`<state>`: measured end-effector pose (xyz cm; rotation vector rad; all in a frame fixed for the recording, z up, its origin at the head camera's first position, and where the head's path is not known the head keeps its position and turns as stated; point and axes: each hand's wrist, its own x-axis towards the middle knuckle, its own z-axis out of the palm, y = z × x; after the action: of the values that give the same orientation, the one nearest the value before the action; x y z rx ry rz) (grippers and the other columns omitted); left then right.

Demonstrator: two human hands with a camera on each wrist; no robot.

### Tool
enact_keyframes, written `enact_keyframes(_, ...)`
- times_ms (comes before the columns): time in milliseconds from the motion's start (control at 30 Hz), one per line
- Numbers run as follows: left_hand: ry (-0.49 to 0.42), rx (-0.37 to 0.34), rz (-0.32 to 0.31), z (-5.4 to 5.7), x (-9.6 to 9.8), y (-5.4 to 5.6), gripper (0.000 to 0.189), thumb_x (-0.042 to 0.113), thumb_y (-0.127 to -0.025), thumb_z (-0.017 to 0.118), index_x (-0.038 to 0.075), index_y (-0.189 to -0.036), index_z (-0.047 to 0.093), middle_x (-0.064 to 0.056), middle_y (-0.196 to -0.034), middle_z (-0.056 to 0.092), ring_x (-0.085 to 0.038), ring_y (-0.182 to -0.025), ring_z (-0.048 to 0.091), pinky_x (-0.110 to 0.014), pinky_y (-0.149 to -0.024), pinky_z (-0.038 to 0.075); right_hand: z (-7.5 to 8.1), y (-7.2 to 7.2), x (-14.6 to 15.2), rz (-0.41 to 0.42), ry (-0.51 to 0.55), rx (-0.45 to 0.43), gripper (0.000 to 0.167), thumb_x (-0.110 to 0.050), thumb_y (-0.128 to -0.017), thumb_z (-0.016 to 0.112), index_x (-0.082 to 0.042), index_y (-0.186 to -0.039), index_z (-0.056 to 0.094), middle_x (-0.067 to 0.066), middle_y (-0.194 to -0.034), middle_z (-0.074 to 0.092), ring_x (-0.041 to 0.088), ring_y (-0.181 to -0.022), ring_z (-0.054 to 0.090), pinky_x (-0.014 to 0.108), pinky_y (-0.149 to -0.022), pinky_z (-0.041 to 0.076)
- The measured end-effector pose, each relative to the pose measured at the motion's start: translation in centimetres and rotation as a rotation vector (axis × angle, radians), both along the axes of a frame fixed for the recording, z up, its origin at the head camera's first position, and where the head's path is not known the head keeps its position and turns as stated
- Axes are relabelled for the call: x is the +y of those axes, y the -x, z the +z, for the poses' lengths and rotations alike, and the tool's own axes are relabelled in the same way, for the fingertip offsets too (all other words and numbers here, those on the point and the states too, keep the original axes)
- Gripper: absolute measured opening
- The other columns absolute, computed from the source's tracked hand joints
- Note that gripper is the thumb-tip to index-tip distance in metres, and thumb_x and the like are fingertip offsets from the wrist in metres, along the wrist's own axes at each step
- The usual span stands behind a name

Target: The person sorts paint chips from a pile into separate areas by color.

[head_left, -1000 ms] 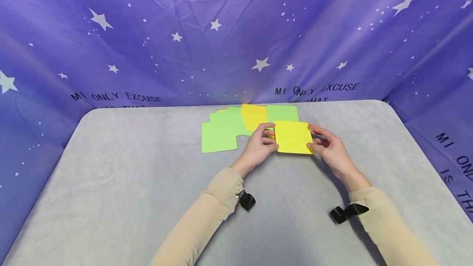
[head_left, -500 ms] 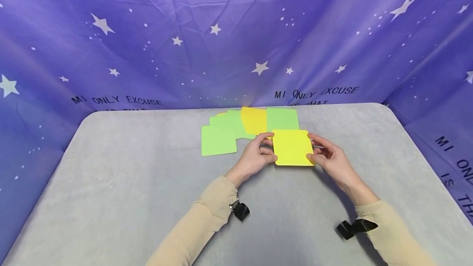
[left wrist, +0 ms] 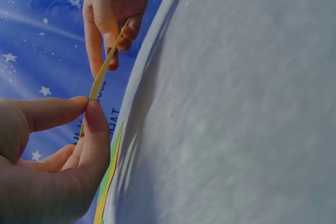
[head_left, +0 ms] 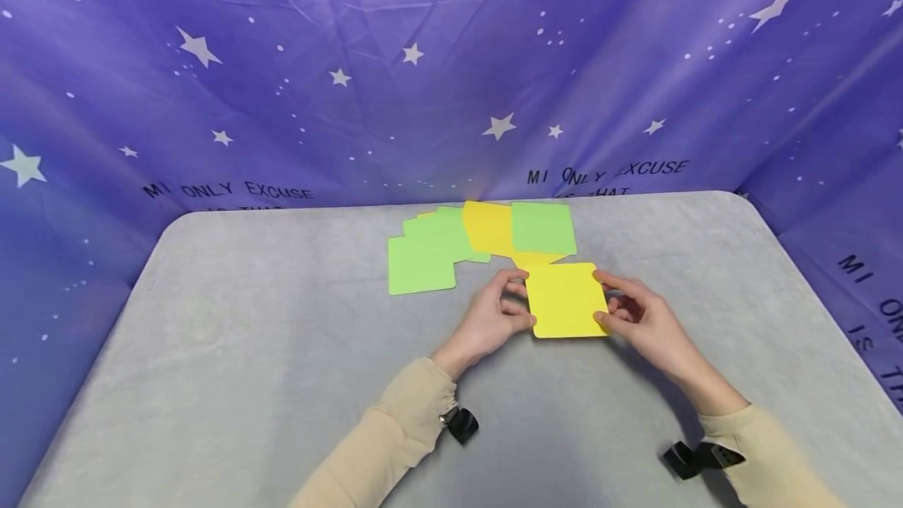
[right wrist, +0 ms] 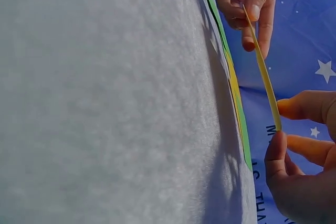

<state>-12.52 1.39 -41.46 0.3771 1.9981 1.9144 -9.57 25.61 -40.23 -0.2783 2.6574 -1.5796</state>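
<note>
A square yellow card [head_left: 567,300] with rounded corners is held up over the table between both hands. My left hand [head_left: 487,324] pinches its left edge between thumb and fingers, while the right hand [head_left: 645,328] pinches the opposite edge. Seen nearly edge-on in the left wrist view, the card [left wrist: 102,72] looks thin and stands off the grey surface. Just behind it lies an overlapping spread of cards: a green card [head_left: 421,265] at the front left, a yellow card [head_left: 487,227] in the middle and a green card [head_left: 545,227] at the right. Several others are partly covered.
The grey table [head_left: 233,351] has a rounded far edge. Right behind it hangs a purple-blue curtain [head_left: 423,116] with white stars and black lettering. A small black device [head_left: 460,425] sits at the left wrist, another black device [head_left: 684,459] at the right.
Both hands have drawn the yellow card back toward the body, away from the spread. More of the right green card and a yellow card beneath it now shows.
</note>
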Motion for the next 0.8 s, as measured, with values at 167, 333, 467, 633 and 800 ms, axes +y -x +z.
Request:
enact_keyframes(167, -0.044, -0.018, 0.000, -0.1, 0.3, -0.8, 0.058, -0.017, -0.081, 0.064, -0.002, -0.134, 0.044, -0.015, -0.109, 0.054, -0.035, -0.086, 0.065, -0.028, -0.068, 0.055, -0.1, -0.9, 0.1, -0.004, -0.061, 0.027, 0.056, 0.003, -0.084, 0.070, 0.003, -0.137, 0.050, 0.013, -0.097, 0.046, 0.009, -0.074, 0.048, 0.018, -0.057, 0.043)
enact_keyframes(333, -0.063, -0.029, -0.002, -0.3, 0.6, -1.5, 0.056, -0.019, -0.080, 0.063, -0.002, -0.131, 0.045, -0.011, -0.105, 0.053, -0.029, -0.079, 0.066, -0.029, -0.067, 0.056, -0.5, -1.7, 0.4, 0.001, -0.088, 0.065, 0.056, 0.005, -0.083, 0.070, 0.004, -0.135, 0.051, 0.012, -0.096, 0.047, 0.007, -0.070, 0.047, 0.019, -0.053, 0.042)
enact_keyframes(467, -0.052, -0.049, -0.004, -0.5, 0.8, -1.9, 0.057, -0.018, -0.080, 0.064, -0.002, -0.132, 0.046, -0.009, -0.104, 0.053, -0.025, -0.076, 0.067, -0.028, -0.066, 0.056, -0.8, -2.2, 0.6, 0.007, -0.104, 0.087, 0.056, 0.006, -0.082, 0.071, 0.004, -0.134, 0.052, 0.011, -0.095, 0.047, 0.008, -0.067, 0.047, 0.020, -0.051, 0.041)
enact_keyframes(633, -0.038, -0.077, -0.008, -0.7, 0.8, -2.5, 0.060, -0.020, -0.079, 0.064, -0.001, -0.133, 0.046, -0.007, -0.104, 0.053, -0.025, -0.074, 0.067, -0.028, -0.064, 0.057, -1.1, -2.5, 0.7, 0.030, -0.059, 0.061, 0.055, 0.007, -0.083, 0.070, 0.006, -0.134, 0.051, 0.013, -0.099, 0.048, 0.008, -0.068, 0.047, 0.021, -0.052, 0.043)
enact_keyframes(800, -0.041, -0.102, 0.002, -0.8, 0.8, -2.7, 0.059, -0.019, -0.080, 0.064, -0.001, -0.133, 0.046, -0.007, -0.106, 0.052, -0.019, -0.075, 0.066, -0.027, -0.065, 0.057, -1.3, -2.4, 0.8, 0.042, 0.056, -0.045, 0.054, 0.005, -0.086, 0.066, 0.008, -0.137, 0.046, 0.015, -0.105, 0.047, 0.008, -0.074, 0.048, 0.022, -0.057, 0.045)
